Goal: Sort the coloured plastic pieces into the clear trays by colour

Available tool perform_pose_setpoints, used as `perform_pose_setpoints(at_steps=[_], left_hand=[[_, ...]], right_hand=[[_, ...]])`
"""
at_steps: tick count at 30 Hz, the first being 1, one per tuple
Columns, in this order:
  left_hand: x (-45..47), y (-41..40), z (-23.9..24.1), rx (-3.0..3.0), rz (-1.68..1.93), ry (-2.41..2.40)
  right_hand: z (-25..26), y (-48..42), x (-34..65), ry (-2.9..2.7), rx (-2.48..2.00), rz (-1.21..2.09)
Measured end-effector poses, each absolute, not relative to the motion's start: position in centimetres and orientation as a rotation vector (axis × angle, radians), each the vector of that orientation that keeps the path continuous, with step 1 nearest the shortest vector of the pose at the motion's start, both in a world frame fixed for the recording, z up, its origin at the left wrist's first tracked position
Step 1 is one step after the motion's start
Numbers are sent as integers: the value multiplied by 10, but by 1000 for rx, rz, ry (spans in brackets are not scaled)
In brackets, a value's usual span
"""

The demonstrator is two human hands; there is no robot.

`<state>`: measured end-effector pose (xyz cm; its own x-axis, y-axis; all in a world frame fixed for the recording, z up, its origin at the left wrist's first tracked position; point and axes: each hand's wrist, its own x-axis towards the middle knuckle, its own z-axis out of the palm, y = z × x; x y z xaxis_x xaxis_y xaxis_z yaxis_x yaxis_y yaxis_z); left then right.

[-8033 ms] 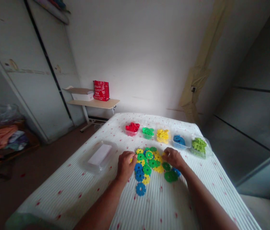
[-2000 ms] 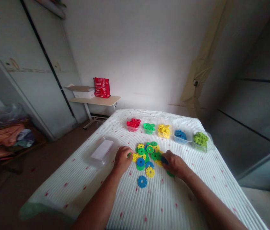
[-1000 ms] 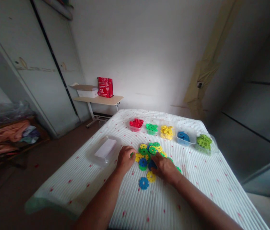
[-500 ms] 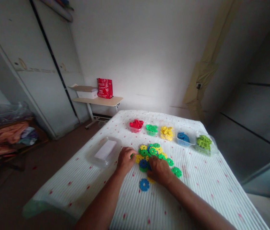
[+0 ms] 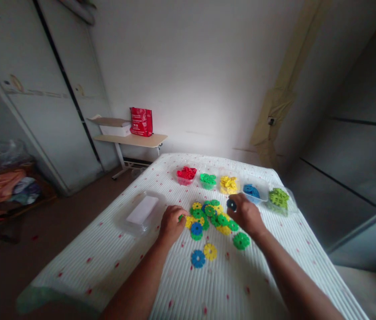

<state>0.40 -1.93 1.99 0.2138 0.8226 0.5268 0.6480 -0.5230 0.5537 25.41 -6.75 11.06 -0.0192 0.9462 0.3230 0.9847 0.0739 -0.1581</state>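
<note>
My right hand [image 5: 247,214] pinches a dark blue notched disc [image 5: 231,205] above the cloth, just in front of the clear tub of blue discs [image 5: 252,192]. At the left edge of the mixed pile of green, yellow and blue discs [image 5: 215,214], my left hand [image 5: 171,223] has its fingers closed around a green disc [image 5: 180,218], mostly hidden by the fingers. Closer to me, a loose blue disc [image 5: 198,258] and a yellow disc [image 5: 210,252] lie flat side by side. Several green discs [image 5: 241,241] rest at the pile's right.
Along the far side stand clear tubs with red pieces [image 5: 186,174], green discs [image 5: 208,180], yellow discs [image 5: 228,184] and lime-green pieces [image 5: 278,198]. A clear plastic lid [image 5: 143,212] with a white label lies left. Behind, a small table [image 5: 141,140] carries a red bag [image 5: 141,122].
My right hand has lifted from the pile and moved right and away from me, carrying a blue disc. The yellow disc it covered now shows. My left hand stays beside the pile.
</note>
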Motion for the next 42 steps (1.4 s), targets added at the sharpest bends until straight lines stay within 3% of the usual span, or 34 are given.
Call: perform_pose_setpoints(at_steps=[6, 14, 23, 29, 42], left_hand=[[4, -17, 18, 2247, 1197, 1400], [2, -15, 17, 2154, 1224, 1428], [3, -17, 17, 2202, 1212, 1442], [3, -18, 20, 2210, 1179, 1448], [2, -16, 17, 2231, 1016, 1493]], right_hand=[[134, -24, 322, -1673, -2114, -357], [110, -35, 346, -1468, -1764, -359], [56, -76, 307, -1929, -1560, -211], [32, -69, 302, -2090, -1687, -205], [28, -68, 299, -2128, -1878, -159]])
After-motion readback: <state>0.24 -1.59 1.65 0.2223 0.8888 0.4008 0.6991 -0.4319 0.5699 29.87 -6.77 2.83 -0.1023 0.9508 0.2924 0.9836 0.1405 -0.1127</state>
